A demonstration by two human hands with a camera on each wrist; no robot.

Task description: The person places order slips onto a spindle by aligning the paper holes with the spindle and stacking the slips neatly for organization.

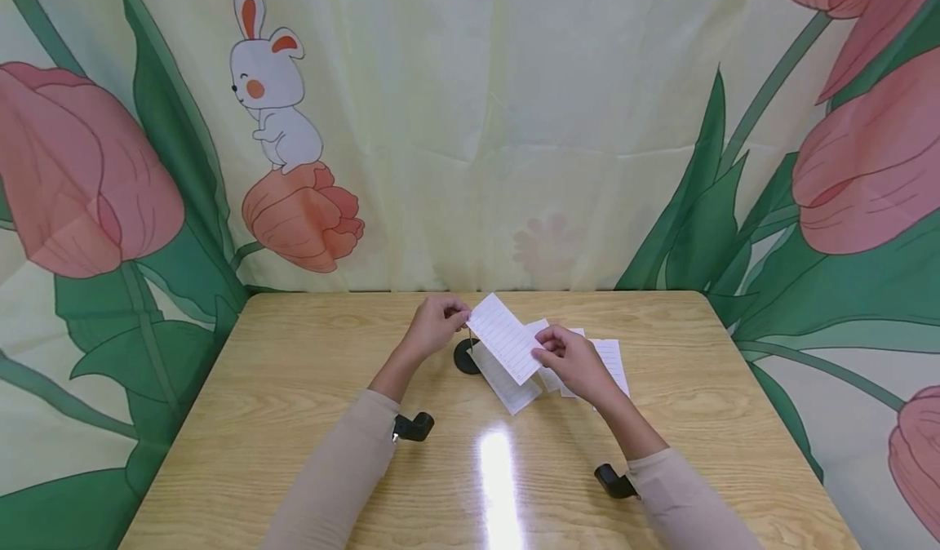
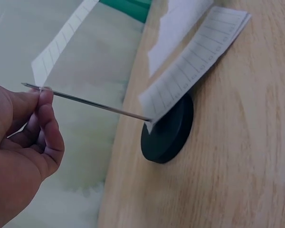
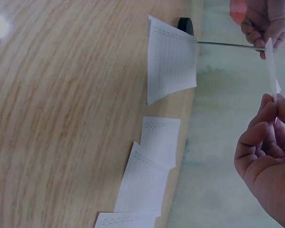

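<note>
A lined paper slip [image 1: 505, 338] hangs between both hands above the table. My left hand [image 1: 436, 326] pinches its corner at the top of a thin metal spike [image 2: 99, 105]; the tip pokes out past the fingers in the left wrist view. The spike rises from a round black base [image 2: 168, 133]. Lower on the spike, by the base, sit other lined slips [image 2: 194, 61], pierced at a corner. My right hand [image 1: 576, 362] pinches the slip's opposite end between thumb and fingers [image 3: 261, 135]. Whether the spike passes through the held slip's corner, I cannot tell.
Several loose lined slips [image 3: 145, 178] lie overlapping on the wooden table [image 1: 308, 370], behind and right of my right hand. A patterned curtain [image 1: 441, 126] hangs along the table's back edge. Black wrist devices [image 1: 414, 427] sit at both sleeves.
</note>
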